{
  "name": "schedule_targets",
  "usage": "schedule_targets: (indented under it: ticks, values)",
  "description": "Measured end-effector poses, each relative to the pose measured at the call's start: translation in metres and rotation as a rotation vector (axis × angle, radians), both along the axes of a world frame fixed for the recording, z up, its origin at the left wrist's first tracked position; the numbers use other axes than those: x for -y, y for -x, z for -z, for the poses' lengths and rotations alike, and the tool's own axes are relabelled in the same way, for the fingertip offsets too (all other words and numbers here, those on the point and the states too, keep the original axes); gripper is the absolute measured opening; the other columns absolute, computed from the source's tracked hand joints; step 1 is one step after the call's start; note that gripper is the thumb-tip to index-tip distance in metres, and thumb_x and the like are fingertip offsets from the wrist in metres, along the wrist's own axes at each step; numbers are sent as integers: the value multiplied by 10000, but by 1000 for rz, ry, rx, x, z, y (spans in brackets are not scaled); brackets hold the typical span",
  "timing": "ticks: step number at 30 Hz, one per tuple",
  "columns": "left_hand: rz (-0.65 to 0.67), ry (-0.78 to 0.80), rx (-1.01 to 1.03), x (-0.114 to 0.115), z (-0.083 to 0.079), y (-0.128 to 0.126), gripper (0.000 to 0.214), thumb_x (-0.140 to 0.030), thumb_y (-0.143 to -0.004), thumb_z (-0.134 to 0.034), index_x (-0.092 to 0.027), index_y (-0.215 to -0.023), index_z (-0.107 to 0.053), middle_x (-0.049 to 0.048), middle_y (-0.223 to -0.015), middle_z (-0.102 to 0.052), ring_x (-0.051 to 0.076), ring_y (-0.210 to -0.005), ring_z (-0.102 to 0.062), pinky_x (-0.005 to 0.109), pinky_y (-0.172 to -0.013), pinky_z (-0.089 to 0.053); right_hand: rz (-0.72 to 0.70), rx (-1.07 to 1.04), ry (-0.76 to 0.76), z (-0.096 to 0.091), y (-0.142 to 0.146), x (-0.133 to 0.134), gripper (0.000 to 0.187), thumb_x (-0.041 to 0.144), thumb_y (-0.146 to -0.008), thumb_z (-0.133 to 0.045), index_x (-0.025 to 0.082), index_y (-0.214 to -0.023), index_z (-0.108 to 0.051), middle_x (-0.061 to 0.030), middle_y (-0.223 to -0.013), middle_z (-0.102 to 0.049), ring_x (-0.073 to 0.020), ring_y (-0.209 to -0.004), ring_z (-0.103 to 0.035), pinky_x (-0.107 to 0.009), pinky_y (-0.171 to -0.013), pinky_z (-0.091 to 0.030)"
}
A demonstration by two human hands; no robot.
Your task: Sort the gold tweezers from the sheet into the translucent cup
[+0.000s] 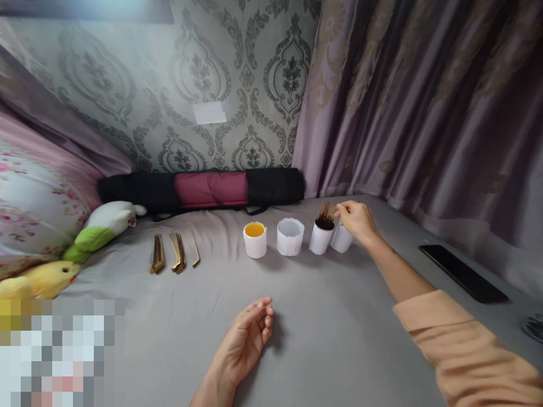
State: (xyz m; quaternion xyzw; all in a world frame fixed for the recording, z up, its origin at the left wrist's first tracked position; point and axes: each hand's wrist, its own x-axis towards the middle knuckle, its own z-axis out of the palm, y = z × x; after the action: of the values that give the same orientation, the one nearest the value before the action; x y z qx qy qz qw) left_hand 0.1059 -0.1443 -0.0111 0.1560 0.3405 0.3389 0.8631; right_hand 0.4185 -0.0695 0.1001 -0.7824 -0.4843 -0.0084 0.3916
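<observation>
Several white cups stand in a row on the grey sheet (322,316). The leftmost cup (255,239) has a yellow inside, the second cup (290,236) looks empty, the third cup (321,234) is dark inside and holds brown sticks (326,211), and the last cup (341,239) is partly hidden by my right hand. My right hand (357,221) reaches over the two right cups, fingers pinched at the stick tops. My left hand (246,340) rests on the sheet nearer me, fingers loosely curled, holding nothing. Bent golden straws (175,252) lie in small groups left of the cups.
A black and maroon rolled bag (203,189) lies along the patterned wall. Plush toys (102,226) and a floral pillow (29,198) are at the left. A dark phone (463,273) lies at the right below the curtain (424,102).
</observation>
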Motion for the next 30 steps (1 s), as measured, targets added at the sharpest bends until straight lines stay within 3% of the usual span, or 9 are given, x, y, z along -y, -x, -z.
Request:
schedule_targets:
  ticks: [14,30]
  values:
    - [-2,4,-13,-1,-2,-1,245,-173,-725,-593,-96,-957,-578,48,-793,-546,76,-628,-523,188,-550,-438,2,-69,15,3,5,3,199,207,-767,-454,132,-852,-617,-48,-739,-681,-75,-399,-550,-188,-445,-398]
    - [-3,-5,0,1,-1,0,229,-168,-730,-587,-98,-948,-583,47,-786,-555,70,-623,-529,184,-546,-436,-35,-100,-27,10,3,7,259,233,-769,-447,117,-957,-582,-64,-787,-681,-79,-402,-553,-216,-502,-447]
